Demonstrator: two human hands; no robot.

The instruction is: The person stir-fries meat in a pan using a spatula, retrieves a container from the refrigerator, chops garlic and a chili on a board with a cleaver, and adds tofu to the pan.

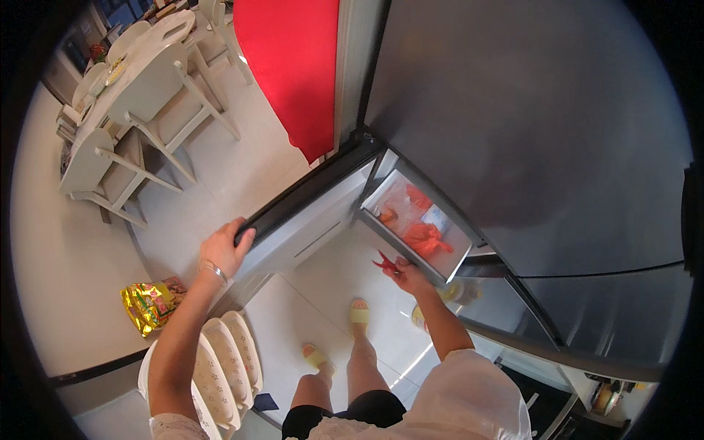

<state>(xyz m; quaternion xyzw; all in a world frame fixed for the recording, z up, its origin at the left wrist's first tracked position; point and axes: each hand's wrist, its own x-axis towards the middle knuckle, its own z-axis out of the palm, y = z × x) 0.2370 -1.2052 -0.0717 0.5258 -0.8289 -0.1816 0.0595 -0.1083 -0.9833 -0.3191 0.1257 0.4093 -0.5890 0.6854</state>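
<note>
My left hand (225,250) grips the outer edge of an opened lower refrigerator door (313,223), its thumb on the near side. My right hand (410,276) holds thin, pointed red things that look like chili peppers (386,262). It is close against the front of a pulled-out refrigerator drawer (404,245); whether it also grips the drawer is unclear. Inside the drawer lie red plastic bags (426,239), a clear plastic bag (397,201) and a white and blue package (436,218).
The dark upper refrigerator door (511,121) is shut. A red cloth (297,66) hangs beyond the lower door. At left are a tiered white rack (220,368), a shiny yellow food packet (147,308), white chairs (159,93) and a dining table (148,41). Containers (462,291) stand low at right.
</note>
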